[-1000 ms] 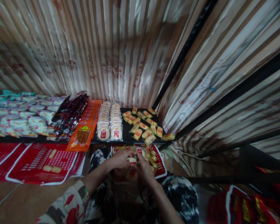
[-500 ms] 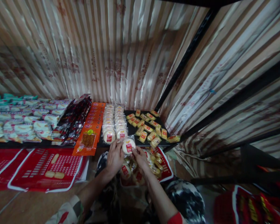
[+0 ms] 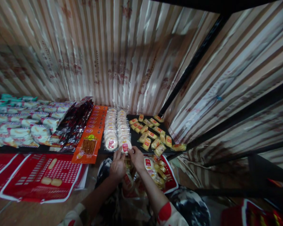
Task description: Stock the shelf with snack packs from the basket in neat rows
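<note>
My left hand (image 3: 117, 165) and my right hand (image 3: 136, 158) both pinch a round cake in a clear wrapper with a red label (image 3: 125, 145). It lies at the front end of the right of two rows of the same wrapped cakes (image 3: 110, 128) on a dark shelf (image 3: 134, 139). Below my hands an open red bag (image 3: 166, 175) holds more wrapped cakes and small yellow packets.
Small yellow snack packets (image 3: 153, 133) lie scattered on the shelf's right part. Orange packs (image 3: 91, 138), dark red packs (image 3: 73, 124) and white-green packs (image 3: 19, 122) fill the left. Flat red bags (image 3: 41, 175) lie on the floor. Striped curtain (image 3: 113, 53) and a black frame post (image 3: 191, 66) stand behind.
My hands lifted a wrapped cake out of the red bag, raised it to the shelf edge, and now set it at the front of the right row.
</note>
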Action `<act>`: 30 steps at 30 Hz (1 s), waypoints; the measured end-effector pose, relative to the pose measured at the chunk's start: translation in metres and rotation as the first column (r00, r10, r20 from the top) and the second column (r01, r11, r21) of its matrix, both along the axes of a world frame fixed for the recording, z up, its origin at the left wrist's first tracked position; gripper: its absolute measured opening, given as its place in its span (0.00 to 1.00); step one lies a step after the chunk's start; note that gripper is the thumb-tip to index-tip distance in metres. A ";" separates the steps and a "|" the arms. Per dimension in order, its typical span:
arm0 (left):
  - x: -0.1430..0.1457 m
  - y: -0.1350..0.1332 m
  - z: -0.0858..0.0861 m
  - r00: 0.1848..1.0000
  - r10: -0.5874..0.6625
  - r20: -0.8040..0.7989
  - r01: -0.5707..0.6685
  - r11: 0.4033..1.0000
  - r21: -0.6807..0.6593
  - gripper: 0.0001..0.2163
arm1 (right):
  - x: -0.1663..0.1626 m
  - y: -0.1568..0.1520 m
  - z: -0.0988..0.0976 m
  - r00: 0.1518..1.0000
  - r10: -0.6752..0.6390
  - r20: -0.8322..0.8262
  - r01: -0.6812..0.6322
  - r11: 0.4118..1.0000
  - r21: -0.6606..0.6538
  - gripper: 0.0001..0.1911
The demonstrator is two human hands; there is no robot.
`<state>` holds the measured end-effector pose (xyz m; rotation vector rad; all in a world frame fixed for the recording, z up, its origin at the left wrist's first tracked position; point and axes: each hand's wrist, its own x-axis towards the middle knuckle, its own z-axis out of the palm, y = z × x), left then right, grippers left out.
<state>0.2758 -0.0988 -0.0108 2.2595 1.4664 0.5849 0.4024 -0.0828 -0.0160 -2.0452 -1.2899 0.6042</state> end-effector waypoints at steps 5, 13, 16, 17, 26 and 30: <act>0.004 0.006 -0.014 0.999 -0.015 0.029 0.012 0.995 0.097 0.19 | 0.003 -0.002 0.006 0.906 0.054 0.419 -0.141 0.974 0.179 0.21; 0.004 0.017 -0.019 0.998 0.040 0.042 -0.049 0.972 0.232 0.18 | 0.002 0.015 -0.012 0.925 0.154 0.348 -0.249 0.937 0.247 0.25; -0.003 0.024 -0.019 0.986 0.157 0.058 -0.167 0.938 0.303 0.18 | 0.003 0.022 -0.019 0.927 0.137 0.351 -0.239 0.933 0.268 0.25; -0.005 0.027 -0.020 0.978 0.197 0.066 -0.208 0.926 0.315 0.17 | 0.002 0.024 -0.021 0.926 0.132 0.354 -0.238 0.932 0.274 0.24; -0.014 0.039 -0.029 0.984 0.166 0.066 -0.179 0.918 0.355 0.17 | -0.007 0.034 -0.023 0.934 0.119 0.337 -0.221 0.933 0.285 0.25; -0.018 0.041 -0.027 0.988 0.120 0.094 -0.145 0.931 0.334 0.17 | -0.011 0.038 -0.022 0.948 0.127 0.294 -0.206 0.944 0.256 0.26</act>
